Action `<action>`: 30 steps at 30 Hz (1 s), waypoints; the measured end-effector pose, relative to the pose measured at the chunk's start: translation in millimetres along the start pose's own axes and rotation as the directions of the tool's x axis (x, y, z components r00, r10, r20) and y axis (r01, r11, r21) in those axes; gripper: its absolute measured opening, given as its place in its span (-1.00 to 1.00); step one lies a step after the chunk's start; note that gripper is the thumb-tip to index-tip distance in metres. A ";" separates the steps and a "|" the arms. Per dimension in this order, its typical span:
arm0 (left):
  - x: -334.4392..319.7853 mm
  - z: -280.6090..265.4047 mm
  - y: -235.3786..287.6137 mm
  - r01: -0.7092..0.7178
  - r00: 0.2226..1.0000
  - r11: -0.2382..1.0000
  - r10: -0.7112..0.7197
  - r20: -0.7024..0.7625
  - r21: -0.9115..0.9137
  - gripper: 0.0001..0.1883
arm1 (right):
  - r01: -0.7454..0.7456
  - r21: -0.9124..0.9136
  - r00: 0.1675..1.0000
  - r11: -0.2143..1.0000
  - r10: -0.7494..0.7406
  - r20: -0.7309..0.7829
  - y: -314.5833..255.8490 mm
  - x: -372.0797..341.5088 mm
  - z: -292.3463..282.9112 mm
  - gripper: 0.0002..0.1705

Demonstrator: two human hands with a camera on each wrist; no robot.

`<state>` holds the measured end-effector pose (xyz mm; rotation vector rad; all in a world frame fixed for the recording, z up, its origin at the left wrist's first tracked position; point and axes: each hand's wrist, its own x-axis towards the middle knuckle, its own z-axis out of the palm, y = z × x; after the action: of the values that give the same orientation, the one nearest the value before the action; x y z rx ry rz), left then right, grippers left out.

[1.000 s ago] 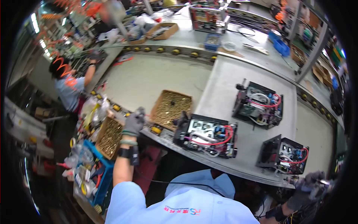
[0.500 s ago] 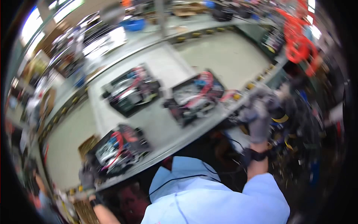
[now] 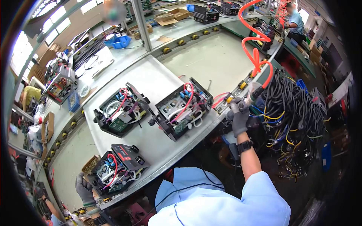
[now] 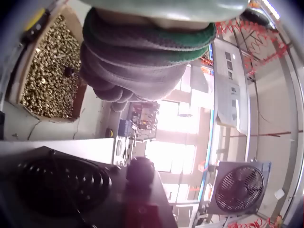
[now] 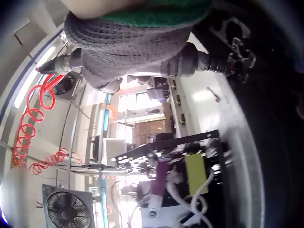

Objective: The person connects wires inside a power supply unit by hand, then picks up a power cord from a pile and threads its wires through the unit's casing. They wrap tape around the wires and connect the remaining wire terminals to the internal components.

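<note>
In the head view my gloved right hand [image 3: 239,118] grips a grey powered tool [image 3: 250,98] joined to an orange coiled hose [image 3: 256,38]. The right wrist view shows the fingers wrapped round the tool's grey body [image 5: 183,64]. Left of that hand lies an open black unit [image 3: 183,109] with red wires. My gloved left hand [image 3: 85,190], fingers curled, is beside another open unit [image 3: 115,171] and a cardboard box [image 3: 90,164] of small brass-coloured parts. The left wrist view shows the curled glove [image 4: 135,61] near this box [image 4: 78,102]; nothing shows in it.
A third open unit [image 3: 120,109] sits farther back on the pale board [image 3: 154,71]. Rollers [image 3: 166,50] line the conveyor. Black cables [image 3: 290,101] hang in a thick bundle at the right. A seated person [image 3: 296,22] is at the far right.
The head view has swung to the right, bringing the hose and cable bundle into clear sight. My left hand has moved from the box's outer side to beside the nearest unit.
</note>
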<state>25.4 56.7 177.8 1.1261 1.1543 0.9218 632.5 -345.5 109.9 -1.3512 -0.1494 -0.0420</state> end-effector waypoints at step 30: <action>-110.8 188.7 113.2 -0.679 0.622 0.089 0.597 0.507 0.729 -0.51 | 0.669 -0.363 0.687 0.648 -0.354 0.634 -87.1 -80.3 32.2 -0.73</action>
<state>190.6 -60.6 318.0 2.7591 1.0394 0.8438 540.3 -337.7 190.4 -1.8658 -1.0887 -0.2489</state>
